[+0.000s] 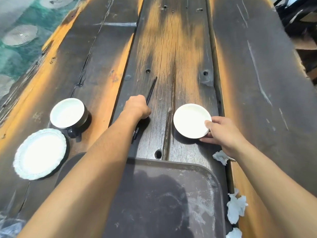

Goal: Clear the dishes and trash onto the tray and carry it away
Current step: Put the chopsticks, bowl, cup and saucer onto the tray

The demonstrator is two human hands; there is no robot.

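Brown tray (163, 194) waits; left hand (137, 107) grips black chopsticks (151, 88), right hand (221, 131) pinches white saucer (190, 119); likely next, lift both onto it

The plank table (248, 83) bears a tray (154, 203), cup (67, 113), plate (40, 153), crumpled napkins (236, 207).

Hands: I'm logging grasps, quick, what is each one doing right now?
Left hand: closed round the black chopsticks.
Right hand: pinching the rim of the small white dish.

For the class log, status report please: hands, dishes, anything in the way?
Left hand grips chopsticks. Right hand pinches small white dish. Tray shows nothing loaded. Crumpled tissues beside tray, not blocking.
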